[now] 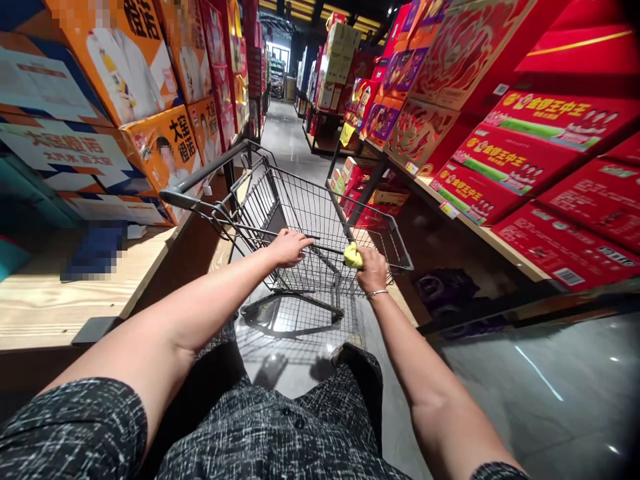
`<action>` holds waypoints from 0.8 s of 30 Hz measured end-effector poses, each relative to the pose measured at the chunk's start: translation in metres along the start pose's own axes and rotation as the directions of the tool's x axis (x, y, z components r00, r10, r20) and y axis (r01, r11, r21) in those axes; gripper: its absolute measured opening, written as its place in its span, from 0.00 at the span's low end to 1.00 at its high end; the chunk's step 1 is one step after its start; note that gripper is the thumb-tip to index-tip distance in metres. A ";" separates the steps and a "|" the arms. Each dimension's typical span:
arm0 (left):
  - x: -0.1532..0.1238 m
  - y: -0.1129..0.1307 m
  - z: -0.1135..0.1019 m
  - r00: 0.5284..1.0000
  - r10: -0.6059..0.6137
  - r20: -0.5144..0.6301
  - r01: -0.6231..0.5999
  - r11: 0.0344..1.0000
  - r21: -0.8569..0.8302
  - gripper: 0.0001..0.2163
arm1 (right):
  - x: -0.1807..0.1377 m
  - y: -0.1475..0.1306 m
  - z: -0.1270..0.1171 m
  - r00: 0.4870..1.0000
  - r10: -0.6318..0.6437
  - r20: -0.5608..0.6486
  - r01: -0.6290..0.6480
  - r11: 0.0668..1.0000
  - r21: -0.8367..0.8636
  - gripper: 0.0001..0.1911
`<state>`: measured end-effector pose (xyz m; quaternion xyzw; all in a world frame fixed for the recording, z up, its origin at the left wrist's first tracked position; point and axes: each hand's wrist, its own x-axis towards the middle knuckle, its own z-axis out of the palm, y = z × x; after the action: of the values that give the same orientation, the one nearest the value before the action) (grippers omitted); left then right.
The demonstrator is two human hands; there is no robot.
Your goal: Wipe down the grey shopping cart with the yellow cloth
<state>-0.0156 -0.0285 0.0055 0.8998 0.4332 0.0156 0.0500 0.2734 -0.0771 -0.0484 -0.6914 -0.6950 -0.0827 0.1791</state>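
Observation:
A grey wire shopping cart (300,187) stands sideways before me, its handle (200,180) at the left. My left hand (290,247) lies over the near top rail of the basket, fingers curled onto it. Farther right along the same rail, my right hand (373,267) is closed around a crumpled yellow-green cloth (353,255), which touches the rail. A thin bracelet (377,293) circles my right wrist. No goods can be seen in the basket. The undersides of both hands are hidden.
Orange drink cartons (163,147) are stacked on a wooden shelf (30,313) at the left. Red boxes (545,120) fill the right shelf, whose edge (500,250) lies close to the cart. A shiny aisle floor (287,127) runs ahead between the displays.

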 end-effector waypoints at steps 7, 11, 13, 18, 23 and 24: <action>0.027 0.008 0.022 0.997 -0.003 -0.076 -0.001 0.999 -0.054 0.24 | -0.002 -0.045 0.030 0.955 -0.292 -0.042 0.293 0.956 0.025 0.28; 0.029 0.005 0.026 0.994 -0.003 -0.114 -0.006 0.997 -0.074 0.23 | -0.025 -0.031 0.081 0.956 -0.275 0.099 0.276 0.961 0.007 0.24; 0.029 0.009 0.026 0.991 -0.017 -0.136 0.006 0.997 -0.080 0.21 | -0.045 -0.018 0.114 0.945 -0.251 0.211 0.252 0.967 0.023 0.23; 0.031 0.016 0.026 0.986 -0.031 -0.161 0.015 0.995 -0.096 0.18 | -0.087 0.003 0.176 0.942 -0.162 0.293 0.143 0.986 0.086 0.29; 0.037 0.016 0.026 0.986 -0.030 -0.163 0.016 0.996 -0.092 0.17 | -0.070 -0.001 0.165 0.955 -0.154 0.253 0.127 0.984 0.122 0.30; 0.038 0.017 0.025 0.987 -0.033 -0.160 0.018 0.995 -0.095 0.17 | -0.062 -0.002 0.154 0.962 -0.157 0.224 0.132 0.984 0.120 0.27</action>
<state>0.0233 -0.0109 -0.0183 0.8867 0.4460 0.1080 0.0566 0.2495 -0.0788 -0.2126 -0.6334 -0.7633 0.0222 0.1256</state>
